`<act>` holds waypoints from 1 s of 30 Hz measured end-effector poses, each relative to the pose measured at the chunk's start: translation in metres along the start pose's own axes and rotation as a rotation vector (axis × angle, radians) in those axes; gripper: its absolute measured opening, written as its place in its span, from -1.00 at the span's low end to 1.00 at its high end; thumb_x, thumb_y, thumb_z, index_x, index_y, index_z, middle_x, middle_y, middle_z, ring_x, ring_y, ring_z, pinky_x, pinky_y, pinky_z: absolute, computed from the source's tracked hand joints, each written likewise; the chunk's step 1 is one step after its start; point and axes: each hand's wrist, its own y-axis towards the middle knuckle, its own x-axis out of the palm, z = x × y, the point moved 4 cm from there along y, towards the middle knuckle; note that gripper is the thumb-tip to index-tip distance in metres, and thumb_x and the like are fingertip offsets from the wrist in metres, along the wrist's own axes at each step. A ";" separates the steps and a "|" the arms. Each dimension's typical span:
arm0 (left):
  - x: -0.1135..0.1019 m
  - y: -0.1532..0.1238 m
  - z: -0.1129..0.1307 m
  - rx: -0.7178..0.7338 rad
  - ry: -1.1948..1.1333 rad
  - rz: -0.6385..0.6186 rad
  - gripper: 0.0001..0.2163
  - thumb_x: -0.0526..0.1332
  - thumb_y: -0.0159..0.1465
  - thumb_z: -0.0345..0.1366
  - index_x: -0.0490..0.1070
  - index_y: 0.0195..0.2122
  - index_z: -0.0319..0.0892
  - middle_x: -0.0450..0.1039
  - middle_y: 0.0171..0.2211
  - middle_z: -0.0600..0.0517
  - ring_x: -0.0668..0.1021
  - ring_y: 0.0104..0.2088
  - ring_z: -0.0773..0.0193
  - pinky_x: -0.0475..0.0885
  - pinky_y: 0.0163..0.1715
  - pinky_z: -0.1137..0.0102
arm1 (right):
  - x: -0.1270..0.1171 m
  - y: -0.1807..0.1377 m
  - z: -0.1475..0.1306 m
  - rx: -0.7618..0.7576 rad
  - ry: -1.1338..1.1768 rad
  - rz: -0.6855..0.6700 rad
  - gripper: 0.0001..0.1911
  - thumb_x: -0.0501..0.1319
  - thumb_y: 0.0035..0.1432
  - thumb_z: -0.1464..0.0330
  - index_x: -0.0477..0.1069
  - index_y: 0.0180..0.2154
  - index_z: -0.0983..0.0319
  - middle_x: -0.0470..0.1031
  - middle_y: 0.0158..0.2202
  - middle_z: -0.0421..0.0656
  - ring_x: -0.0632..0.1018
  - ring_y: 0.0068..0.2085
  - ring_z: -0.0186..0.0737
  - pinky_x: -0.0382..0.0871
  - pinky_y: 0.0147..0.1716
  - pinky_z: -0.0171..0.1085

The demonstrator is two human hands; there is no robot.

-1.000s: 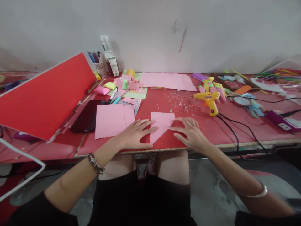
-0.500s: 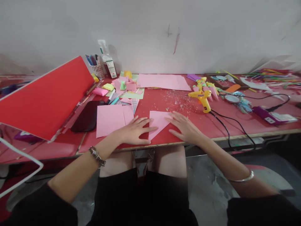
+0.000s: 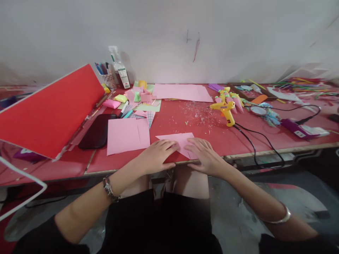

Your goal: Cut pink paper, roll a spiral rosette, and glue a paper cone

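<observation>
A folded sheet of pink paper [image 3: 189, 139] lies at the table's front edge, with a point reaching out to the left and a crease across it. My left hand [image 3: 159, 155] rests on its left part, fingers side by side and slightly bent, thumb apart near the table edge. Over the right part is my right hand [image 3: 208, 155], its fingers spread on the paper and its thumb held away from them. Both hands cover some of the paper's lower portion. Left of them lie flat pink sheets [image 3: 123, 135], partly overlapping.
A yellow glue gun [image 3: 225, 111] with a black cord lies to the right, near small paper scraps [image 3: 196, 109]. A dark phone-like object [image 3: 96, 132] and a leaning red board [image 3: 53, 113] are on the left. Larger pink sheets [image 3: 182, 92] lie along the wall.
The pink paper has turned and its folded shape now points left. Both hands have come closer together and toward the table's front edge; the left fingers are less spread.
</observation>
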 end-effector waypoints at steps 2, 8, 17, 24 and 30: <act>-0.001 -0.001 -0.001 0.023 0.007 0.007 -0.53 0.07 0.17 -0.13 0.12 0.06 -0.26 0.19 0.06 -0.13 0.25 0.03 0.12 0.15 0.02 0.23 | 0.000 -0.005 0.007 -0.007 -0.018 -0.022 -0.60 0.12 -0.01 0.28 0.24 -0.09 0.25 0.19 0.04 0.03 0.20 0.06 -0.05 0.14 -0.03 -0.05; -0.001 0.003 0.014 0.045 0.021 0.084 -0.54 0.17 0.11 -0.21 0.16 0.01 -0.27 0.26 -0.03 -0.12 0.32 -0.04 0.12 0.23 -0.04 0.24 | -0.001 -0.004 -0.003 0.002 -0.163 0.025 -0.69 0.14 0.00 0.29 0.33 -0.17 0.23 0.37 -0.23 -0.02 0.37 -0.16 -0.08 0.10 -0.02 0.02; 0.004 0.009 0.017 0.050 0.052 0.116 -0.77 -0.01 0.24 -0.38 0.30 -0.12 -0.32 0.40 -0.19 -0.10 0.44 -0.19 0.18 0.36 -0.20 0.30 | -0.003 0.006 -0.017 0.006 0.102 0.161 -0.82 0.06 0.03 0.43 0.36 -0.29 0.30 0.38 -0.25 -0.02 0.38 -0.23 -0.16 0.30 -0.23 -0.17; 0.003 -0.014 -0.007 0.127 -0.077 0.109 -0.68 -0.01 0.17 -0.52 0.29 -0.07 -0.21 0.36 -0.08 -0.03 0.39 -0.11 0.24 0.31 -0.12 0.31 | 0.004 0.008 -0.006 -0.128 0.211 0.118 -0.72 0.00 0.01 0.50 0.40 -0.25 0.22 0.43 -0.16 -0.09 0.42 -0.14 -0.21 0.28 -0.13 -0.15; 0.000 -0.013 -0.005 -0.028 -0.079 0.145 -0.74 0.14 0.12 -0.35 0.34 -0.14 -0.22 0.40 -0.27 -0.05 0.43 -0.27 0.22 0.36 -0.31 0.35 | 0.003 0.013 -0.008 -0.106 0.234 0.162 -0.77 0.01 0.08 0.45 0.44 -0.34 0.21 0.46 -0.23 -0.09 0.45 -0.21 -0.23 0.35 -0.25 -0.22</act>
